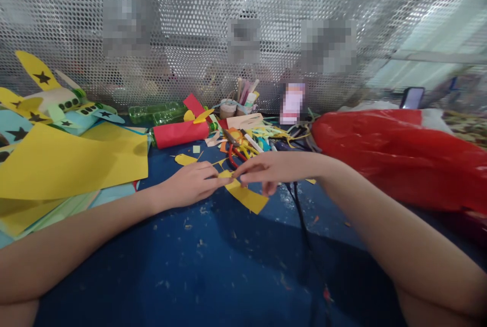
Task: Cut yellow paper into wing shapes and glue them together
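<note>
A cut piece of yellow paper [249, 199] slants across the blue table. Its upper left end is under the fingertips of my left hand [190, 182], whose fingers are drawn together there; the thumb is hidden. Just above the paper, my right hand [262, 167] reaches in from the right with its fingers apart, a fingertip close to the left one. Right behind the hands are red-handled scissors [233, 154] among paper scraps. A small rounded yellow cutout [185, 159] lies beyond my left hand.
At left, yellow sheets [76, 159] lie before paper-winged bottle planes [63, 101]. A red-wrapped bottle [180, 134] and a green bottle [158, 112] lie behind. Glue pots [228, 108], a phone [292, 103] and a red plastic bag [380, 154] stand farther back. A black cable [300, 210] crosses the table.
</note>
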`<action>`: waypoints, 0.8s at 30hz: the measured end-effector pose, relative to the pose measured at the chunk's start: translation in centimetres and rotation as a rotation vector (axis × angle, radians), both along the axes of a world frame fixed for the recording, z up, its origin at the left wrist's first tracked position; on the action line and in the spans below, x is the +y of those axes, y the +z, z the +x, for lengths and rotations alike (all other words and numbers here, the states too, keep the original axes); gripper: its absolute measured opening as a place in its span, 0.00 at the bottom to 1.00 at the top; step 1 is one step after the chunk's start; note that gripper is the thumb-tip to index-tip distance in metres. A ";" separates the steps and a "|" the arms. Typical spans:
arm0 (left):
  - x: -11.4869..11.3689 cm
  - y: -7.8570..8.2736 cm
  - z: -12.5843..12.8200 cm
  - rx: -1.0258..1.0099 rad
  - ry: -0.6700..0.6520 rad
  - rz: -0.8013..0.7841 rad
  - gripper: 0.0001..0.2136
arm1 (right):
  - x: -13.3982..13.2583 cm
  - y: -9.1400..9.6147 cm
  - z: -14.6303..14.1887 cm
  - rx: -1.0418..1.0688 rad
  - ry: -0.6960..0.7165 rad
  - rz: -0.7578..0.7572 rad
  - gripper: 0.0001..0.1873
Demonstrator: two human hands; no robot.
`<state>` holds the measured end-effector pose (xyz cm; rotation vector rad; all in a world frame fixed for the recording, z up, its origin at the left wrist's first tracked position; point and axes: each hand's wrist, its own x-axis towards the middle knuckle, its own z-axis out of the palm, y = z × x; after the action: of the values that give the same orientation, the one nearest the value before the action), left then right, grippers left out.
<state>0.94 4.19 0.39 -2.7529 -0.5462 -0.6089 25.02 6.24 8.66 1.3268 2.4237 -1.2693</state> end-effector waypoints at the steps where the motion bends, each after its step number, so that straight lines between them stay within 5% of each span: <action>1: 0.0 0.1 0.0 0.006 -0.012 -0.007 0.13 | 0.6 0.0 0.4 -0.005 -0.032 0.009 0.23; 3: 0.0 0.1 0.0 0.017 -0.028 -0.019 0.13 | 2.1 -0.5 1.1 -0.018 -0.153 0.219 0.19; 5: 0.0 0.2 0.0 0.030 -0.027 -0.037 0.13 | 3.8 -1.7 1.8 -0.118 -0.335 0.620 0.15; 8: 0.1 0.2 0.0 0.048 -0.019 -0.078 0.14 | 5.8 -3.7 2.5 -0.330 -0.326 0.963 0.16; 13: 0.1 0.3 0.1 0.062 -0.072 -0.100 0.14 | 6.4 -5.6 2.8 -0.445 -0.180 1.020 0.18; 24: 0.2 0.5 0.3 0.031 -0.102 -0.114 0.13 | 6.7 -6.4 2.7 -0.419 -0.222 1.013 0.22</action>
<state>1.20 4.38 0.87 -2.9067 -0.4492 -0.5741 27.75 12.96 2.22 1.8213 2.6634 0.3580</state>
